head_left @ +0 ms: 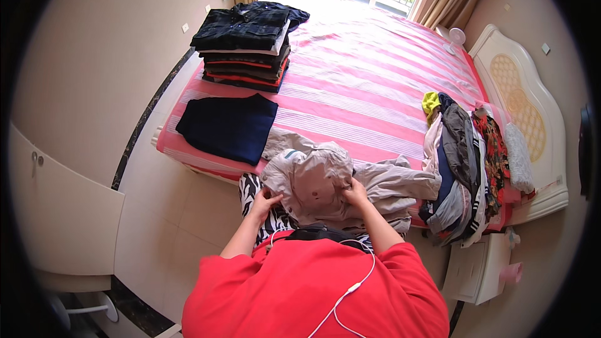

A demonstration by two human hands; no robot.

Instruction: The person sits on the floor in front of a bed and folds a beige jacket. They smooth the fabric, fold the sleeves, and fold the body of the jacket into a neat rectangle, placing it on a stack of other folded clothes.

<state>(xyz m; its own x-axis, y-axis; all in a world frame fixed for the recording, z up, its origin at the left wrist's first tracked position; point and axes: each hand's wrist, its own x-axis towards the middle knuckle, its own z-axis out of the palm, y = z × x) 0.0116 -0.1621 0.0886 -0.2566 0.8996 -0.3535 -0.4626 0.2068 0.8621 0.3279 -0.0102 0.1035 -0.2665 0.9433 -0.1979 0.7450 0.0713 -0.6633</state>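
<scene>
A crumpled beige jacket [319, 183] with buttons lies across the bed's near edge and over my lap, its sleeves spread to both sides. My left hand [264, 204] pinches the garment's left edge between thumb and fingers. On the other side, my right hand [355, 193] grips a fold near its middle. Just beyond my left hand is a folded navy garment [230, 126], flat on the bed. Behind that stands a tall stack of folded clothes [246, 65], topped by a dark plaid shirt [244, 26].
A loose heap of clothes [460, 150] hangs over the bed's near edge at right, beside the cream headboard [528, 89]. Pink striped bedding [357, 75] covers the bed. A white nightstand [479, 267] stands at lower right, a white cabinet [65, 216] at left. A small white fan [455, 40] is far right.
</scene>
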